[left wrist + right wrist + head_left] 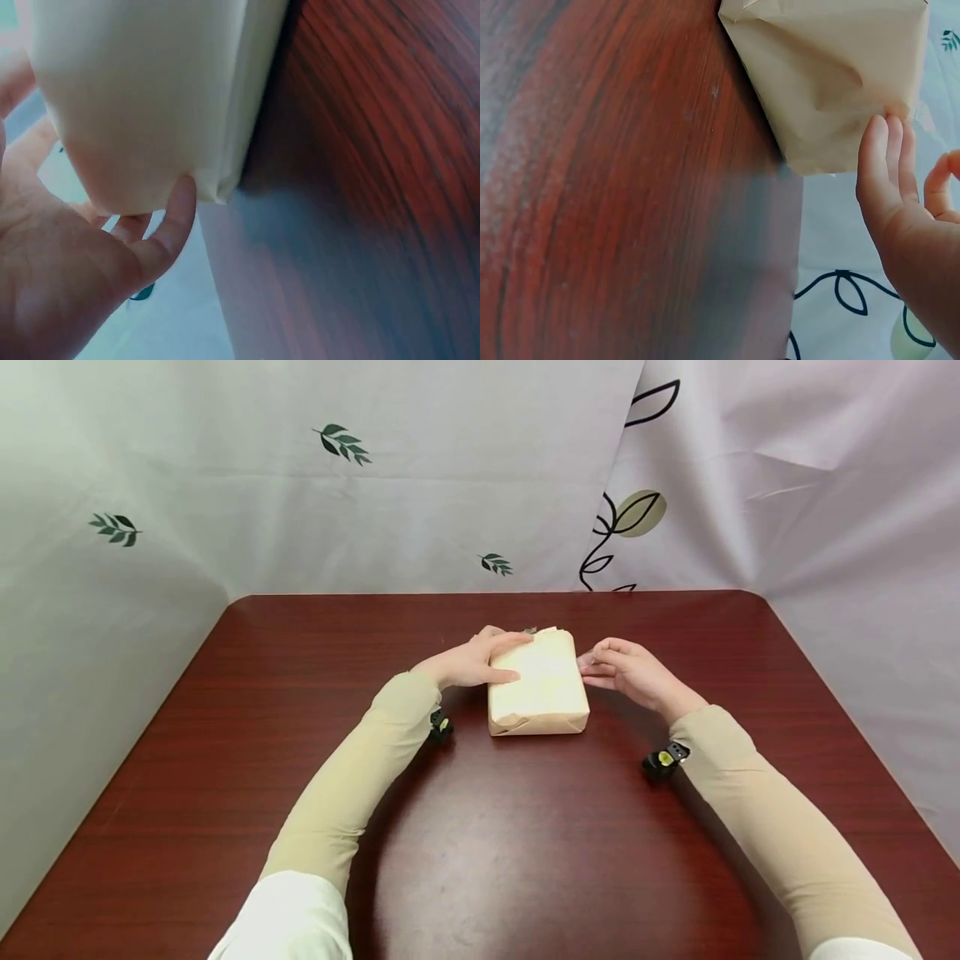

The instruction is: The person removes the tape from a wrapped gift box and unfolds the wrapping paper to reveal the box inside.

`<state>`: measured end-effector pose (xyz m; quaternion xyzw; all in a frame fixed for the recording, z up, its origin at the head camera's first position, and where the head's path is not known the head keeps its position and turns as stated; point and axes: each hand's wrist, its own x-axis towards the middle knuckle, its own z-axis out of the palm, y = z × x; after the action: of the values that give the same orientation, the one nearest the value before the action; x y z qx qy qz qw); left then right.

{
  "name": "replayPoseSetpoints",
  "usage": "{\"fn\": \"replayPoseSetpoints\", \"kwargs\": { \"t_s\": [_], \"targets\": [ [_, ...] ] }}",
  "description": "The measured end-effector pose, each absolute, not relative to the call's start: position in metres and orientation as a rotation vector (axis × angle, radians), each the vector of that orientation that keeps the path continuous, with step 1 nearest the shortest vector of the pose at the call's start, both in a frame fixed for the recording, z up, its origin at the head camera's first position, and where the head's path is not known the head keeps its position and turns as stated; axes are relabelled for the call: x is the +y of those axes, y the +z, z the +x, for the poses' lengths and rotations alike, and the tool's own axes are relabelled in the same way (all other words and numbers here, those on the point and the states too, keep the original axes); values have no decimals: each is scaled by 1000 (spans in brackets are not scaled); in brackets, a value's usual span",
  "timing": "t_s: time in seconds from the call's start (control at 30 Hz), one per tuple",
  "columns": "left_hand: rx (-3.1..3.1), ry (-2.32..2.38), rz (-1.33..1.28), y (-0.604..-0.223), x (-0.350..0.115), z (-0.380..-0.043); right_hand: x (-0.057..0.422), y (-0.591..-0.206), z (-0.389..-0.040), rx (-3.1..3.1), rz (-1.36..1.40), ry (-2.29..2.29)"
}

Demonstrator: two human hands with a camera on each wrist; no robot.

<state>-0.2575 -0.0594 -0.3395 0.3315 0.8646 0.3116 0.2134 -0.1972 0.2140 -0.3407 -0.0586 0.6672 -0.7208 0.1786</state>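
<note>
A box-shaped parcel wrapped in cream paper (546, 685) lies on the table, with folded paper at its near end. My left hand (474, 662) grips its left side, thumb on the top face and fingers reaching toward the far edge. In the left wrist view the thumb tip presses the wrapping (135, 112). At the parcel's right side is my right hand (633, 672), pinching a small clear strip of tape (587, 658) between thumb and forefinger. Its other fingers are nearly straight, their tips right at the paper side (817, 82) in the right wrist view.
The dark red wood-grain table (495, 852) stretches around the parcel. Behind it hangs a white curtain with leaf prints (420, 510), which also closes in both sides. A small grey shiny bit (530, 630) shows at the parcel's far edge.
</note>
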Motion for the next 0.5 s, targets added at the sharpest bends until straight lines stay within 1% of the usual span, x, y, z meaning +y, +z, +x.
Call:
{"fn": "replayPoseSetpoints", "kwargs": {
  "t_s": [0.17, 0.5],
  "targets": [
    [2396, 765, 973, -336, -56, -253, 210, -339, -198, 1944, -141, -2007],
    [2461, 598, 1000, -329, -46, -250, 206, -340, -199, 2015, -146, -1974]
  ]
}}
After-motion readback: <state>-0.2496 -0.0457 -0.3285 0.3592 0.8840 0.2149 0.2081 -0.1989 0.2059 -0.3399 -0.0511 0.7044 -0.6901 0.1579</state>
